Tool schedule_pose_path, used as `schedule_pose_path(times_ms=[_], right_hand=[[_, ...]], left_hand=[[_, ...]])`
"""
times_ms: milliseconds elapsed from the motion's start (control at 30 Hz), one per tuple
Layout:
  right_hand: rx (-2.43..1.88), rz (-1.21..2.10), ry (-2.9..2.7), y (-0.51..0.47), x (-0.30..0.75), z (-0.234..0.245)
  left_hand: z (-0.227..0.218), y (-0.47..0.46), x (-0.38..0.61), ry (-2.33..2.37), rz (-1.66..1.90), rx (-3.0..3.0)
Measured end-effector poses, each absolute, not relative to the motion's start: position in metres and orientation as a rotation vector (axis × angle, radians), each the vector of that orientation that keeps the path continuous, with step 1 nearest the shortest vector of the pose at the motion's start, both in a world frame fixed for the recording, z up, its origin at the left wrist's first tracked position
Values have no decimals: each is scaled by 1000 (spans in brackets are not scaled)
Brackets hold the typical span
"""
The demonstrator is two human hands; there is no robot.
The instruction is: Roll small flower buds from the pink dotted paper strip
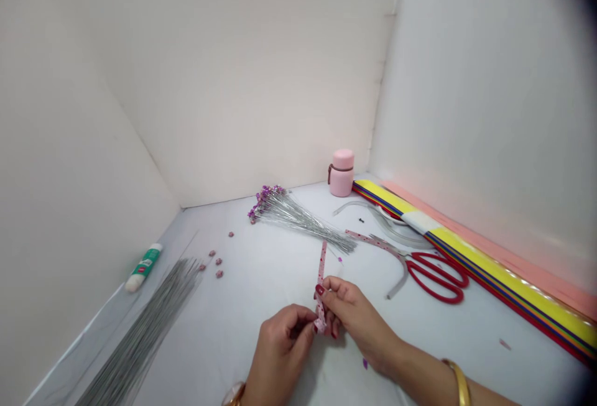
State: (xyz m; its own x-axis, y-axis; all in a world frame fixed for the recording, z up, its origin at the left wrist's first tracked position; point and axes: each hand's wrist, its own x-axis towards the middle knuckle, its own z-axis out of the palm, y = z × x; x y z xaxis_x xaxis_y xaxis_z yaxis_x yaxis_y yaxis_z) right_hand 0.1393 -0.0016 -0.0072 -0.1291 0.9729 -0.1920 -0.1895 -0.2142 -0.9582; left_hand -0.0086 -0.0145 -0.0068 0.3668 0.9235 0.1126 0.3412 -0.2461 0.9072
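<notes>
Both hands meet over the table around a narrow pink paper strip [321, 263] with red spots. Its lower end is folded into a small knot-like shape. My left hand [286, 337] pinches this folded end between thumb and fingers. Higher up, my right hand [347, 313] is closed on the strip, thumb on top, while the free end points away from me. Several small folded paper stars [219, 274] lie to the left. Another spotted strip [364, 237] rests to the right, near the scissors [438, 275] with red handles.
Bare metal wires [144, 337] lie at left beside a glue stick [143, 267]. Behind my hands is a bundle of wires with purple tips [298, 219]. A pink bottle [342, 173] stands at the back; coloured paper sheets [476, 250] and grey strips [396, 235] lie right.
</notes>
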Motion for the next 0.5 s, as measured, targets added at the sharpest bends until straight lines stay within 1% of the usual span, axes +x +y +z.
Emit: schedule_pose_path(times_ms=[133, 200, 333, 500], right_hand=[[-1132, 1449, -1000, 0, 143, -4], [-1125, 1465, -1025, -1, 144, -2], [-1119, 1556, -1155, -4, 140, -4], [-1137, 1453, -1142, -4, 139, -8]], left_hand=[[-2, -16, -9, 1218, 857, 1854], [1, -15, -9, 1261, 857, 1832], [2, -13, -8, 1208, 822, 1817], [-4, -13, -7, 1163, 736, 1725]])
